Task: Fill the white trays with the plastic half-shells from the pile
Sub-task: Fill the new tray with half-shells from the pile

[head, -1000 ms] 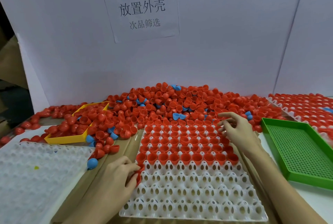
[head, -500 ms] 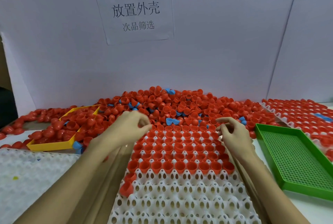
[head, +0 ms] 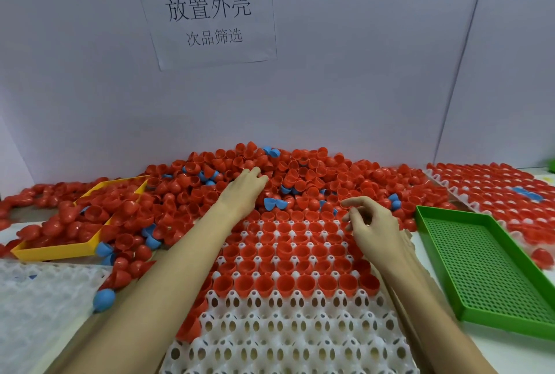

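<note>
A big pile of red half-shells (head: 300, 172), with a few blue ones mixed in, lies against the back wall. In front of it sits a white tray (head: 285, 334); its far rows hold red shells, its near rows are bare. My left hand (head: 244, 190) reaches flat onto the pile, fingers stretched among the shells. My right hand (head: 372, 223) hovers over the tray's far right corner with fingers loosely curled, and I see nothing held in it. One red shell (head: 189, 330) lies at the tray's left edge.
A yellow tray (head: 60, 249) heaped with red shells sits at left, an unfilled white tray (head: 36, 307) at near left. A green perforated tray (head: 480, 262) stands at right, with a filled white tray (head: 495, 190) behind it. A paper sign (head: 207, 10) hangs on the wall.
My left hand went from the tray's near left edge up to the pile and now lies stretched on it. My right hand stayed near the tray's far right corner.
</note>
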The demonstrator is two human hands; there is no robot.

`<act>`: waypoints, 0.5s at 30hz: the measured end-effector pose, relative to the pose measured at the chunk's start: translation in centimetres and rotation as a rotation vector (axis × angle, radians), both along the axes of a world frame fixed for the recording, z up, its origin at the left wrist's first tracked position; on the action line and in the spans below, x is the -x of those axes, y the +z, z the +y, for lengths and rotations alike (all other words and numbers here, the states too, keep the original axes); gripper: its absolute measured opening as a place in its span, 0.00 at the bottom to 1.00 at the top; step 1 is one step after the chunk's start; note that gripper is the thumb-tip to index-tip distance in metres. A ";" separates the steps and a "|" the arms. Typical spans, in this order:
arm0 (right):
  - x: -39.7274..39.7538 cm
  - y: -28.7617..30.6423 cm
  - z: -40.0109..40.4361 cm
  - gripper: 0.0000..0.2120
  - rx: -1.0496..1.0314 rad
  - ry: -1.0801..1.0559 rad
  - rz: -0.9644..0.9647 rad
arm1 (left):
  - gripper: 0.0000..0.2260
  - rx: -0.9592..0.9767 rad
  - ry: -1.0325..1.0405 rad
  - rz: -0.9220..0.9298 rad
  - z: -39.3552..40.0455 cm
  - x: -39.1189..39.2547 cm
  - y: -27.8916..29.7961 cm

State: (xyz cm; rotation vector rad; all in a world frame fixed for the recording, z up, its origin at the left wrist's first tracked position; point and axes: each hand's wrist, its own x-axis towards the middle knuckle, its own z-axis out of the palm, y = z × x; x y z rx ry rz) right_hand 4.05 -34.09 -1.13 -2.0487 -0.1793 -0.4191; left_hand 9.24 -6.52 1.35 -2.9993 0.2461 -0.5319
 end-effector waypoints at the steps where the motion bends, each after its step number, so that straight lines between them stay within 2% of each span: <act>1: 0.0 0.0 0.0 0.12 0.001 0.002 0.000 | 0.20 0.044 0.010 -0.014 0.4 0.3 -0.1; 5: 0.0 0.0 -0.1 0.12 -0.018 -0.006 -0.007 | 0.15 0.285 0.005 -0.091 1.5 2.4 -0.2; 9: 0.0 0.0 -0.1 0.12 -0.032 -0.001 -0.032 | 0.14 0.677 -0.097 -0.198 1.2 6.5 -0.3; 12: 0.5 0.4 0.1 0.13 -0.065 0.056 -0.015 | 0.14 0.903 -0.207 -0.130 0.6 10.7 -1.0; 15: 2.0 1.8 0.4 0.11 -0.198 0.280 0.049 | 0.13 1.116 -0.280 0.047 -0.1 14.3 -1.3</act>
